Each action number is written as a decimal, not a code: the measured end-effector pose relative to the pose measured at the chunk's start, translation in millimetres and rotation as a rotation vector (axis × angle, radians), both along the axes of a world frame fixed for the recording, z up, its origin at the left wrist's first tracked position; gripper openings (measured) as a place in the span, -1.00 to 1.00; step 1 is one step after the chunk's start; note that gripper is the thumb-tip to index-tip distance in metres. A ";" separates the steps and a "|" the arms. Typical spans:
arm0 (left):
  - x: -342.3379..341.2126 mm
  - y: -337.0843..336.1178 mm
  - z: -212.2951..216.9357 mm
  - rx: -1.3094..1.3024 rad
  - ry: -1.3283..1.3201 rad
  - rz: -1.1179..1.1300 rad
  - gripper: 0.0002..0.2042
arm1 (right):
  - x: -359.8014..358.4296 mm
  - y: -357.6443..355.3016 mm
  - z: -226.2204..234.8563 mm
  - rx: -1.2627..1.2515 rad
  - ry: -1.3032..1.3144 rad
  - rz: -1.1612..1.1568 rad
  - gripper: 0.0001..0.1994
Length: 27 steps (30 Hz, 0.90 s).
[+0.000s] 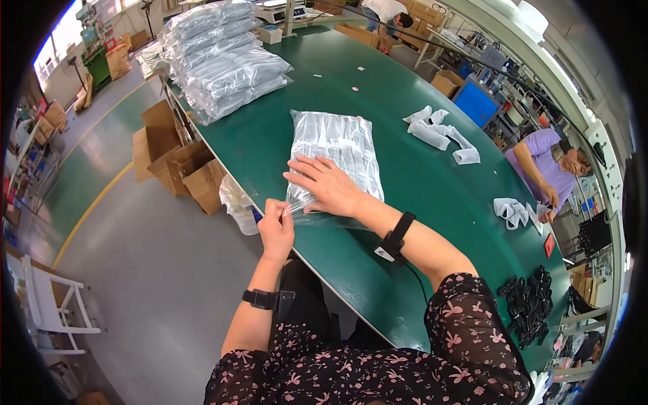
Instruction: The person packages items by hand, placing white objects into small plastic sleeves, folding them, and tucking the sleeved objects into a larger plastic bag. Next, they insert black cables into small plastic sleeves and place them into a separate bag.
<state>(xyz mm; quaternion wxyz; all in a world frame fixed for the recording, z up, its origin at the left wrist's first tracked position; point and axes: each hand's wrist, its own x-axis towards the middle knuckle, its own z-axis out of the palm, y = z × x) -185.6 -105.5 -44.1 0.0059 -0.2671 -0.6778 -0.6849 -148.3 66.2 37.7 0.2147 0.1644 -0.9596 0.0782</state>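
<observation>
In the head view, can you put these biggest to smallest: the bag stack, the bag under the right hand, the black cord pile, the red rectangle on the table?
1. Stack of plastic bags
2. Plastic bag under the right hand
3. Black cord pile
4. Red rectangle

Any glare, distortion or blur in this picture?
In the head view, white highlights streak the plastic package; in the head view, the green table bows along its far edge, the windows look washed out, and left hand and right hand show no obvious blur.
</observation>
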 end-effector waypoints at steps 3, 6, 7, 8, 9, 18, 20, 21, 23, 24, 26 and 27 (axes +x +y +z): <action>-0.4 -1.6 -1.4 -0.040 0.086 0.072 -0.94 | -4.3 -1.1 -3.2 0.069 0.026 -0.032 -0.42; -0.5 2.3 -3.2 -0.031 0.088 0.057 -0.93 | -8.2 1.6 -10.1 0.145 0.022 -0.078 -0.34; 0.3 3.6 -4.1 -0.025 0.090 0.050 -0.93 | -5.9 4.8 -11.5 0.144 0.015 -0.078 -0.32; -1.0 3.6 -4.6 -0.026 0.097 0.055 -0.93 | -6.7 7.2 -11.3 0.142 0.014 -0.072 -0.30; -1.3 4.6 -5.4 -0.053 0.104 0.055 -0.92 | -6.1 10.2 -10.7 0.141 0.014 -0.067 -0.28; 9.1 15.3 33.7 -0.323 0.207 0.179 -0.58 | 103.9 26.0 -19.7 0.082 0.135 -0.617 -0.34; 8.2 13.9 36.8 -0.396 0.277 0.209 -0.49 | 122.9 32.0 -30.1 0.034 0.012 -0.731 -0.38; 4.8 15.0 27.8 -0.420 0.320 0.208 -0.47 | 125.3 37.1 -32.1 -0.015 -0.116 -0.840 -0.41; -1.6 17.9 15.2 -0.472 0.400 0.198 -0.43 | 126.8 51.0 -40.6 -0.068 -0.046 -0.816 -0.41; -5.6 19.8 12.9 -0.467 0.408 0.212 -0.43 | 127.4 58.5 -45.8 -0.125 0.003 -0.809 -0.42; -9.8 18.3 13.2 -0.307 0.129 0.037 -0.51 | 123.7 64.9 -50.2 -0.190 0.055 -0.789 -0.41; -12.9 18.4 13.8 -0.225 -0.008 -0.052 -0.54 | 119.9 69.0 -52.2 -0.343 0.031 -0.767 -0.41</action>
